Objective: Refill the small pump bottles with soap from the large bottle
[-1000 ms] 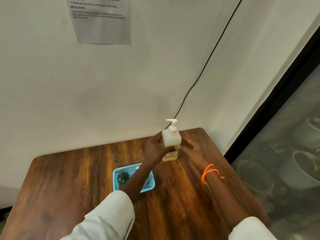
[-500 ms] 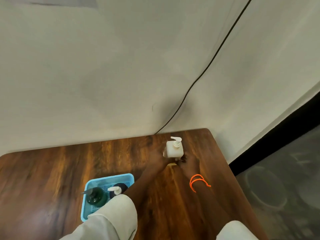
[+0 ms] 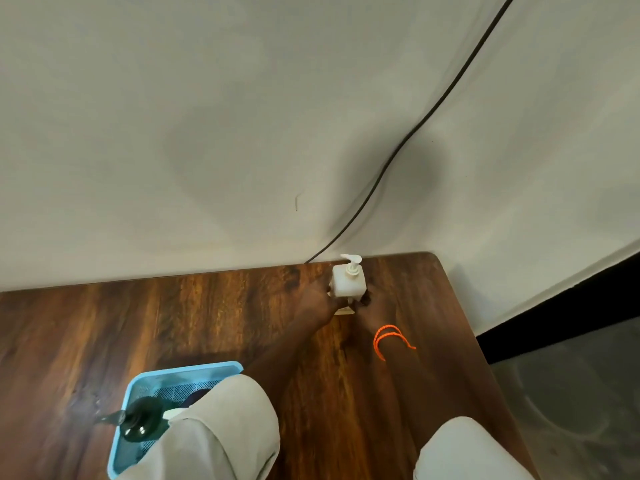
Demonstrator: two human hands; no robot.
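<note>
A large cream pump bottle (image 3: pixel 349 280) stands upright near the far right corner of the wooden table (image 3: pixel 173 327). My left hand (image 3: pixel 320 303) wraps its lower left side. My right hand (image 3: pixel 367 306), with orange bands at the wrist, touches its lower right side. A dark green small pump bottle (image 3: pixel 140 420) stands in a light blue basket (image 3: pixel 180 375) at the near left. A white pump top beside it is mostly hidden behind my left sleeve.
A black cable (image 3: pixel 408 140) runs down the white wall to the table's back edge behind the bottle. The table's right edge drops to a grey floor (image 3: pixel 571 393).
The bottle has come down from a lifted position onto the table near the wall. My view has tilted and shifted, so the basket now sits lower left.
</note>
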